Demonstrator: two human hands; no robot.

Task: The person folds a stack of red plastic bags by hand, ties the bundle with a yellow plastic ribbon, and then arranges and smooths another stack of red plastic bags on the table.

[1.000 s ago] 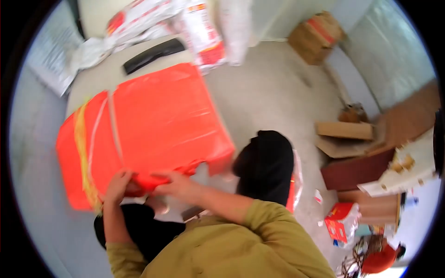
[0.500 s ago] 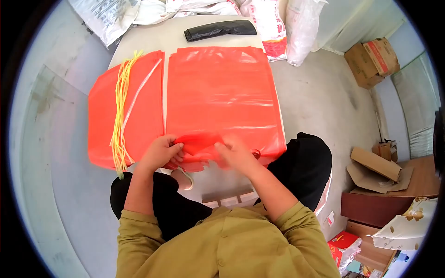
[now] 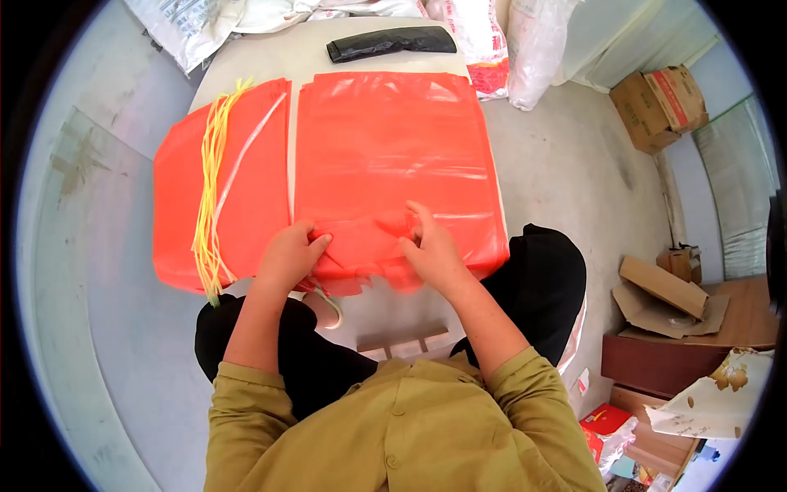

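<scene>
A stack of flat red plastic bags (image 3: 398, 139) lies on the table, its near end reaching the table's front edge. My left hand (image 3: 291, 256) grips the near edge of the top red plastic bag (image 3: 361, 246), thumb on top and fingers folded beneath. At the right part of the same edge, my right hand (image 3: 432, 252) holds the bag, its thumb and index finger curled at the gathered film. Between both hands the plastic is crumpled and lifted, with a ragged edge hanging down. Some fingertips are hidden under the film.
Left of the stack, another red pile (image 3: 176, 213) carries a bundle of yellow strips (image 3: 211, 180) and a whitish strip (image 3: 246, 156). A black plastic roll (image 3: 392, 43) lies at the table's far end. White sacks (image 3: 471, 41) stand behind; cardboard boxes (image 3: 658, 107) are at right.
Both hands have moved slightly farther up over the bag. The right hand has shifted right, and the plastic between the hands is more spread out.
</scene>
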